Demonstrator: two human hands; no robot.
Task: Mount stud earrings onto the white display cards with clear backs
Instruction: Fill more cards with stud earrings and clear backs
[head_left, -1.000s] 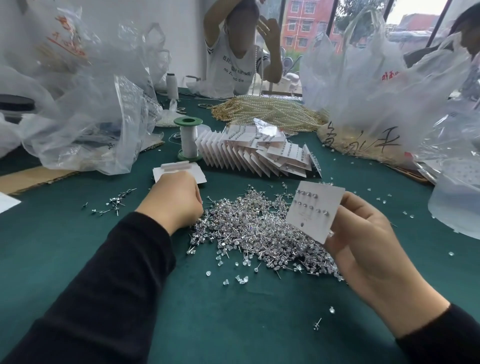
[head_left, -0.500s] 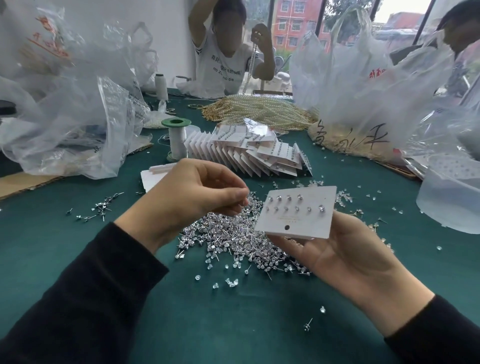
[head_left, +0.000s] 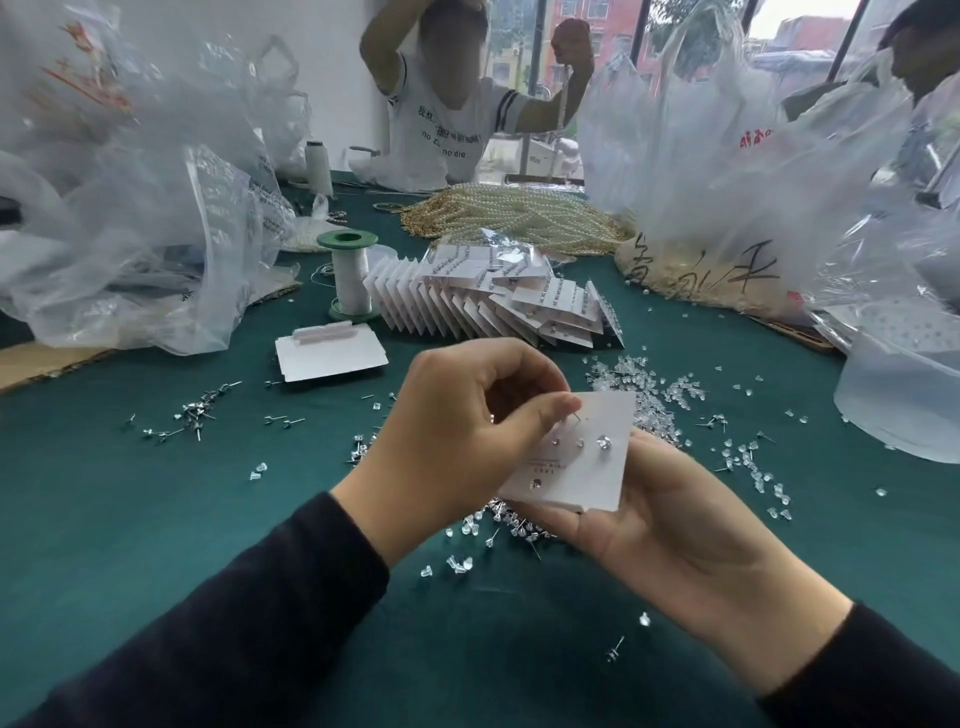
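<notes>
Fingers (head_left: 548, 411) of left hand (head_left: 452, 441) pinch a stud earring (head_left: 575, 416) over the white card (head_left: 597, 480); right hand (head_left: 670, 522) grips it underneath

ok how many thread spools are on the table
2. The green-ended spool stands just left of the fanned cards; the plain white spool stands farther back, by the left plastic bags. More may be hidden behind the bags.

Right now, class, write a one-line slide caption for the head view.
Left hand pinches a stud earring at the white display card held by the right hand over a green table.
</notes>
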